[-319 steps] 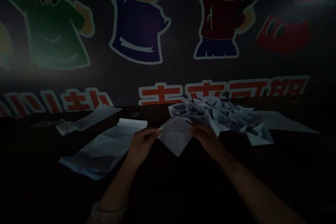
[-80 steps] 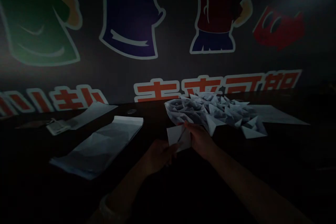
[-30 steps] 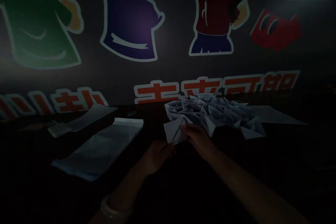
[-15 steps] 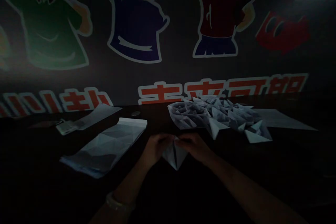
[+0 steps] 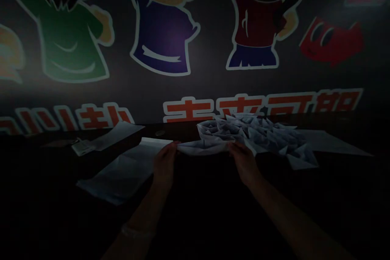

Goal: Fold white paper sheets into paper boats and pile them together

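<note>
Between my two hands a folded white paper boat (image 5: 203, 148) is stretched out sideways, long and narrow, with a small peak at its middle. My left hand (image 5: 164, 162) pinches its left end, and the fingers of my right hand (image 5: 243, 160) are closed on its right end. Just beyond, to the right, lies a heap of folded paper boats (image 5: 258, 132), with one boat (image 5: 302, 156) at its near right edge. A stack of white paper sheets (image 5: 122, 174) lies left of my left hand, its far right corner close to my fingers.
A white card or tag (image 5: 81, 147) lies at the back left beside a strip of paper (image 5: 117, 136). A small round object (image 5: 160, 133) sits near the wall. Flat paper (image 5: 335, 144) extends right of the heap. The painted wall (image 5: 210, 81) rises behind the dark table.
My hands have moved apart and slightly away from me. The paper between them has gone from a pointed diamond shape to a long boat. The view has shifted slightly.
</note>
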Tool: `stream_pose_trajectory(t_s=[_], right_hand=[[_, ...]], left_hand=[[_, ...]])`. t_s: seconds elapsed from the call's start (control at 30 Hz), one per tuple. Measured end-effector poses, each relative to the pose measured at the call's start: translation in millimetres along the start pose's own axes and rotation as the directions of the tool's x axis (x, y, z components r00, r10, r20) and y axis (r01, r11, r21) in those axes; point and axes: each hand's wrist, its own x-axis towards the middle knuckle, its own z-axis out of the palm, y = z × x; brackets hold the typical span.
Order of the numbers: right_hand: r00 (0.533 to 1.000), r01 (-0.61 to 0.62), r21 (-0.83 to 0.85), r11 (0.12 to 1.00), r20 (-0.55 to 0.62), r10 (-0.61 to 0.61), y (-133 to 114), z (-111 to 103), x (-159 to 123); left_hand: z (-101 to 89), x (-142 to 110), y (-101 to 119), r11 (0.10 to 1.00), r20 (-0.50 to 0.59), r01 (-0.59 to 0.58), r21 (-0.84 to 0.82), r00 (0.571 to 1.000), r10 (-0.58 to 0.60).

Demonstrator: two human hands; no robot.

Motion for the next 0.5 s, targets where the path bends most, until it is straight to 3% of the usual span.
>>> stream_pose_trajectory(t_s=[0.13, 0.33, 0.5], right_hand=[[0.999, -0.045, 0.126, 0.991, 0.002, 0.045, 6.9, 1.6, 2.2], [0.984, -0.152, 0.227, 0.962, -0.056, 0.168, 10.9, -2.8, 7.6], [0.998, -0.011, 0.017, 1.000, 0.065, 0.010, 0.9, -4.6, 4.1]], left_hand=[[-0.6, 2.6, -4.6, 0.999, -0.040, -0.046, -0.029, 0.998, 0.045], [2.3, 0.7, -6.3, 0.994, -0.054, -0.064, 0.086, 0.996, 0.068], [1.3, 1.2, -1.4, 0.996, 0.007, -0.032, -0.080, 0.999, 0.033]])
